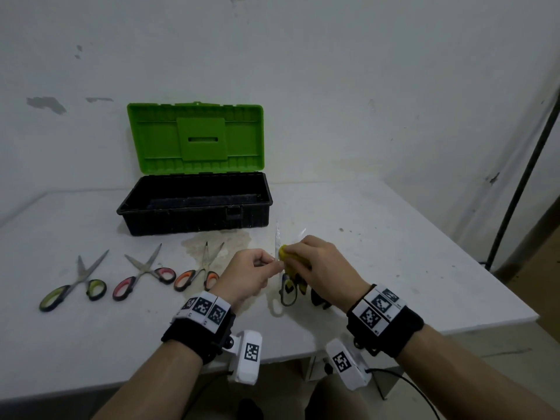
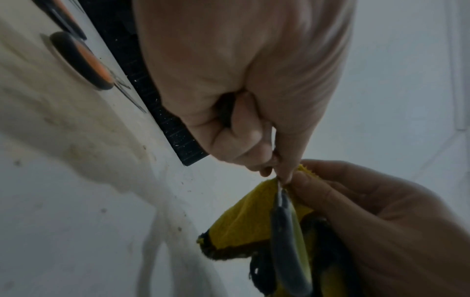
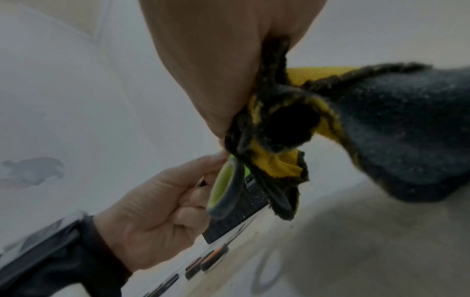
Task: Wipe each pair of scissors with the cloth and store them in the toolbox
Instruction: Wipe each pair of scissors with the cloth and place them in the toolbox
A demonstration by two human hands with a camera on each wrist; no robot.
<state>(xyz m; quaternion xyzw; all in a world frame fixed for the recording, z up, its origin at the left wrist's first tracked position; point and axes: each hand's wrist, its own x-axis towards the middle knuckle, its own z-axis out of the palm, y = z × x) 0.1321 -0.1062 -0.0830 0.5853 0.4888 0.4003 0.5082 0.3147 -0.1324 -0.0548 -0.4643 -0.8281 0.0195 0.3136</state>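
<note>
A pair of scissors with yellow-green handles (image 1: 288, 294) is held above the table, blades (image 1: 277, 239) pointing away from me. My left hand (image 1: 274, 262) pinches one blade between thumb and forefinger (image 2: 279, 160). My right hand (image 1: 292, 256) grips the yellow and dark grey cloth (image 1: 286, 253), wrapped round the scissors near the pivot. The cloth (image 3: 381, 124) hangs from that hand, and one handle loop (image 3: 226, 188) shows below it. The toolbox (image 1: 194, 221), black with its green lid (image 1: 197, 134) raised, stands behind, its inside looking bare.
Three more pairs of scissors lie in a row left of my hands: green-handled (image 1: 72, 286), pink-handled (image 1: 142, 277) and orange-handled (image 1: 200, 271). A brownish stain (image 1: 218, 247) marks the white table. The table's right edge (image 1: 485, 268) and a dark pole (image 1: 524, 177) lie to the right.
</note>
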